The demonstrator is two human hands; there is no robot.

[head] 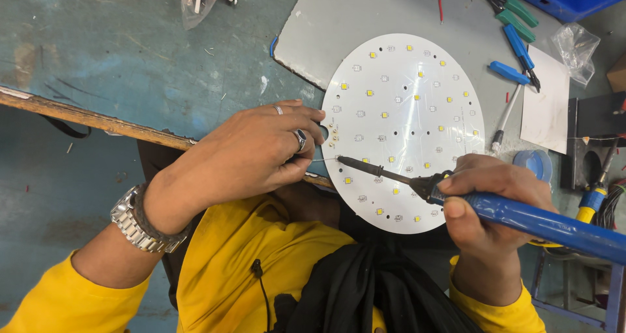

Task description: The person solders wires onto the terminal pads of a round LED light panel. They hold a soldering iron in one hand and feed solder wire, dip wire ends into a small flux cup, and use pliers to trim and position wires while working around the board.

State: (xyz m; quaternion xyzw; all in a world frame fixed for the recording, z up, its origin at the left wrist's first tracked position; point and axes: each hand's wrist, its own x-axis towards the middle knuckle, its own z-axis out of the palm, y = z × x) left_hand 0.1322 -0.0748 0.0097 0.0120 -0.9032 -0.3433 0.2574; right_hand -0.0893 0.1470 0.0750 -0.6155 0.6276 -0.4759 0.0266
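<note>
Left hand (251, 156) at the left edge of the round white LED board (404, 128), fingers pinched shut on thin solder wire (321, 160), feeding it toward the edge pads. Soldering iron (456, 199) lies across the board's lower part, tip meeting the wire. Right hand (492, 199), lower right of board, fist closed around the blue handle for steadiness. Blue-handled screwdriver (508, 92) just right of board.

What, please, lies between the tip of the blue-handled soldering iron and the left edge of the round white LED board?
Nothing visible: the soldering iron tip already rests near the board edge, beside the left hand feeding thin wire.
</note>
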